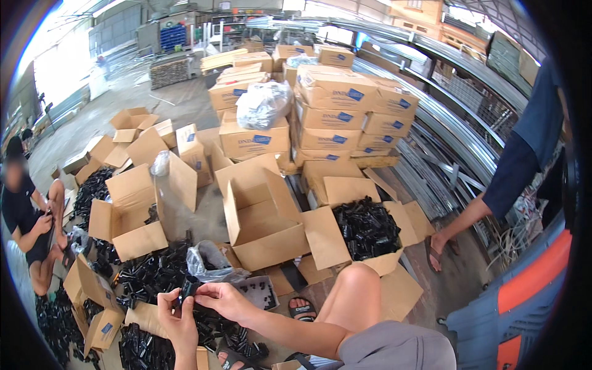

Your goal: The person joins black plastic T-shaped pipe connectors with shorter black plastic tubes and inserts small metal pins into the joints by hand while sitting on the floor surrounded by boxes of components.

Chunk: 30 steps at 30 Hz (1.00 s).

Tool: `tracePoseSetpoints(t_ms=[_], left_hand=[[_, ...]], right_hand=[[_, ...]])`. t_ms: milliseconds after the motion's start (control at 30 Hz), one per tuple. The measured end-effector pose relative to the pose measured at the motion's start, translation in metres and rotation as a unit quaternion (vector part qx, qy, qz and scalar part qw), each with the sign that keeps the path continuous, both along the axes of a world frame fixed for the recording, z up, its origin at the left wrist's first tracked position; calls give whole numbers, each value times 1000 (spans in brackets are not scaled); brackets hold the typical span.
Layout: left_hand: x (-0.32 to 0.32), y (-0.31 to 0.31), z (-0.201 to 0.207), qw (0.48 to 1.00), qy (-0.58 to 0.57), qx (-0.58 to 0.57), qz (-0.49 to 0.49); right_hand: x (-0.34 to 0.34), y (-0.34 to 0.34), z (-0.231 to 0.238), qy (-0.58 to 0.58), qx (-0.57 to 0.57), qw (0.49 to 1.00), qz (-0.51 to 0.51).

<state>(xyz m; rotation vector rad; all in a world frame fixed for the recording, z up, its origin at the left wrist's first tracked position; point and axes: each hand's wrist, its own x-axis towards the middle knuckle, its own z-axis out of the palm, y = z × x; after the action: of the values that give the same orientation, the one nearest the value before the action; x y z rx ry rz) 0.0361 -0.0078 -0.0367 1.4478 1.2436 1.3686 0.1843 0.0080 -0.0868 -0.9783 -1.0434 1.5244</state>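
A small black plastic part (189,286) is held up between my two hands, over a heap of similar black parts (154,274). My left hand (177,316) grips it from below, thumb and fingers closed around its sides. From the right, my right hand (223,300) pinches at its edge with thumb and forefinger; whether a smaller piece is between those fingertips is too small to tell. Just beyond my right wrist sits a grey tray (269,286) with small dark pieces in it. A bin lined with a clear plastic bag (198,262) stands behind the tray.
An open cardboard box (271,250) stands ahead; another to its right holds black parts (368,229). Stacked closed cartons (336,98) rise behind. One person (24,209) sits at far left handling something; another (524,148) stands at right, near a blue-and-orange object (518,296).
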Motion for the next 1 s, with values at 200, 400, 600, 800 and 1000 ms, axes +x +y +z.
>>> tracePoseSetpoints(t_ms=[200,400,600,800,1000], left_hand=[[8,1,-6,998,-31,-29,-55],[7,1,-5,999,15,-16,-38],[16,1,1,1000,-4,-15,-2],[6,8,-14,1000,-31,-2,2],[-1,9,-12,985,-135,-106,-30]], right_hand=[[8,-27,15,-231,175,945,-152],[-2,-31,16,-275,213,918,-189],[-4,-29,19,-274,184,927,-178],[-9,-25,28,-220,107,957,-158],[-14,-14,3,-105,19,988,-114]])
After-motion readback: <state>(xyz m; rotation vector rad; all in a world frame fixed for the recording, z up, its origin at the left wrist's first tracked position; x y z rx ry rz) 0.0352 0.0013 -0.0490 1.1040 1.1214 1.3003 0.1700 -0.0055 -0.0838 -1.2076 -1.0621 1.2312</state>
